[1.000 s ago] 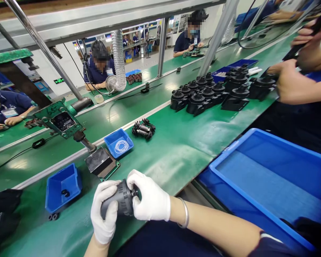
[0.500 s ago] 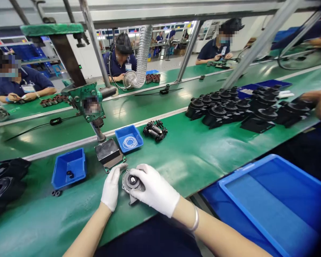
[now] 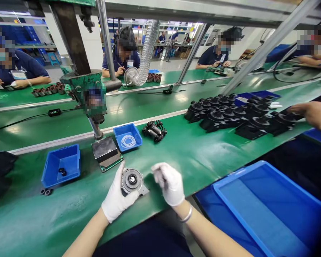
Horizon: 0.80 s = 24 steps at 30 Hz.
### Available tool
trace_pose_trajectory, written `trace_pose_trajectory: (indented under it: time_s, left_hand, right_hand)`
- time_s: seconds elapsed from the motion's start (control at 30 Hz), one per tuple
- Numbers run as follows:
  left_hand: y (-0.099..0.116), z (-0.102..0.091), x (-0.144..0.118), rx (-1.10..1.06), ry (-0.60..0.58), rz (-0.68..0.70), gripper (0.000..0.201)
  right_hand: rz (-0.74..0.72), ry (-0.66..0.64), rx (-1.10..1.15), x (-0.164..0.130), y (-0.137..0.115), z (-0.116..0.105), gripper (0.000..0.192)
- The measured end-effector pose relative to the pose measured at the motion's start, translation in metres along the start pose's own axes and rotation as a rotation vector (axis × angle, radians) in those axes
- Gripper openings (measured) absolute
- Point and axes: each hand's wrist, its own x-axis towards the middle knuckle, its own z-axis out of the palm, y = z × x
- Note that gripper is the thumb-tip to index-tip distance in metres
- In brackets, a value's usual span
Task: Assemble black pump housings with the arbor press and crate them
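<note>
Head: left hand (image 3: 117, 201) around housing (image 3: 136, 186)

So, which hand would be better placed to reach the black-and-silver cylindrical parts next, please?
Probably the white-gloved right hand: it seems free and is nearer the parts, while the white-gloved left hand holds the round dark-grey housing.

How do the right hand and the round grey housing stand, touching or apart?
Apart: the head view shows green tabletop between the right hand and the round grey housing.

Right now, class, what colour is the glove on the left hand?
The glove on the left hand is white, best seen in the head view.
</note>
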Motion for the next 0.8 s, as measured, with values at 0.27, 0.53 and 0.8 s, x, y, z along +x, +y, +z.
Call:
trace_pose_trajectory:
  time_s: [0.27,0.53,0.8]
  left_hand:
    - [0.004,0.010,-0.006,0.100,0.078,-0.031,0.105]
    - [-0.024,0.017,-0.007,0.262,0.131,0.163,0.127]
    - [-0.022,-0.031,-0.020,0.289,-0.120,0.114,0.098]
  right_hand:
    - [-0.180,-0.372,-0.245,-0.007,0.007,0.024,0.039]
    - [-0.510,-0.408,-0.856,-0.022,-0.001,0.024,0.060]
    - [-0.426,-0.445,-1.063,-0.028,-0.005,0.029,0.057]
